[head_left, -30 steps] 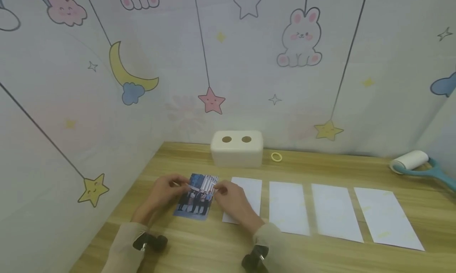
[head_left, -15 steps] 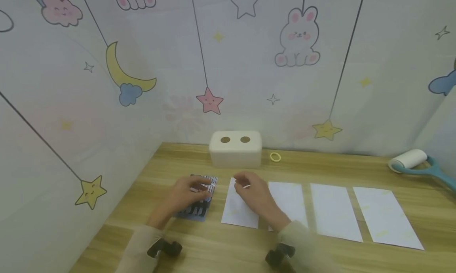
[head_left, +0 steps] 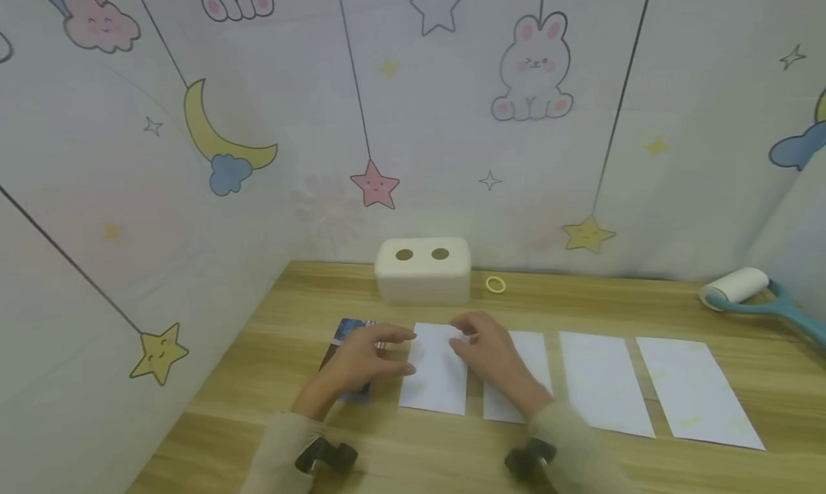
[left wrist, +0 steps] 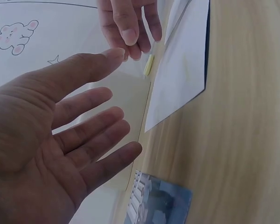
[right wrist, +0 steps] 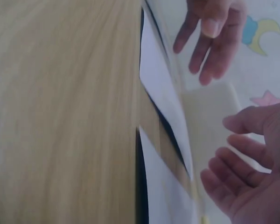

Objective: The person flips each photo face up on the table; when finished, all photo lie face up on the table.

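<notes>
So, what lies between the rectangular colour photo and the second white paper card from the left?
In the head view, the leftmost white card, with a strip of wooden table either side.

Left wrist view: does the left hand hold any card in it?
No, the left hand's thumb and fingers are apart, with nothing between them.

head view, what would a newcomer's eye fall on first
Probably the left hand, partly hiding a colour photo, and the right hand facing it over the row of four white cards, neither holding anything. After that, the two-holed white box behind them and the cartoon bunny on the backdrop.
</notes>
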A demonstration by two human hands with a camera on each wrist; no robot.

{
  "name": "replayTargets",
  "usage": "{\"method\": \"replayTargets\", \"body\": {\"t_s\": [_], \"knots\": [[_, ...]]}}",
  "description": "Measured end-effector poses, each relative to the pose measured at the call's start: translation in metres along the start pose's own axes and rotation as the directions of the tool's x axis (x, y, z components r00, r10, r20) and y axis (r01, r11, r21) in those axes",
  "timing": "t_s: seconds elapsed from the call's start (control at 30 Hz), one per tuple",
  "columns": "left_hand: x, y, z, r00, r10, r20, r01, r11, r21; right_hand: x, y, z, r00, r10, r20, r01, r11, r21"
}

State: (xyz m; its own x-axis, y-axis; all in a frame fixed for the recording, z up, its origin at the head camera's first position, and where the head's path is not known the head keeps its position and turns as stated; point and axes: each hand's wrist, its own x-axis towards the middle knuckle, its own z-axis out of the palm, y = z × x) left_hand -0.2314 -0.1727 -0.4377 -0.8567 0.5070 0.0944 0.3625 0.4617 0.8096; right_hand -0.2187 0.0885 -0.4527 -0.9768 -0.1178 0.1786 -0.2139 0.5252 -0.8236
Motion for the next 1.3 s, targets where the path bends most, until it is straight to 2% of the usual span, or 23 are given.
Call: {"method": "replayTargets", "body": {"t_s": [0.17,0.43,0.6,0.8,1.1,1.3], "knots": [[0.004,-0.001,0.007,0.999,0.005,0.032,-0.005,1.000,-0.005,0.003,0.009,-0.005,1.000,-0.006,0.020,0.006,1.000,-0.022],[0.009,-0.003,0.016,0.998,0.000,0.071,-0.005,0.997,0.074,0.007,0.023,-0.013,0.994,-0.067,0.085,0.074,0.994,-0.085],[0.007,0.001,0.021,0.994,-0.037,0.104,0.022,0.989,0.145,0.007,0.028,-0.018,0.990,-0.075,0.116,0.088,0.990,-0.109],[0.006,0.001,0.021,0.991,0.005,0.136,-0.032,0.981,0.194,0.007,0.028,-0.020,0.988,-0.075,0.137,0.085,0.994,-0.070],[0.005,-0.002,0.027,0.987,0.013,0.160,-0.062,0.950,0.306,0.009,0.031,-0.019,0.985,-0.066,0.157,0.080,0.993,-0.086],[0.003,-0.003,0.024,0.987,0.035,0.157,-0.077,0.959,0.272,0.010,0.036,-0.020,0.983,-0.076,0.168,0.084,0.996,-0.039]]}}
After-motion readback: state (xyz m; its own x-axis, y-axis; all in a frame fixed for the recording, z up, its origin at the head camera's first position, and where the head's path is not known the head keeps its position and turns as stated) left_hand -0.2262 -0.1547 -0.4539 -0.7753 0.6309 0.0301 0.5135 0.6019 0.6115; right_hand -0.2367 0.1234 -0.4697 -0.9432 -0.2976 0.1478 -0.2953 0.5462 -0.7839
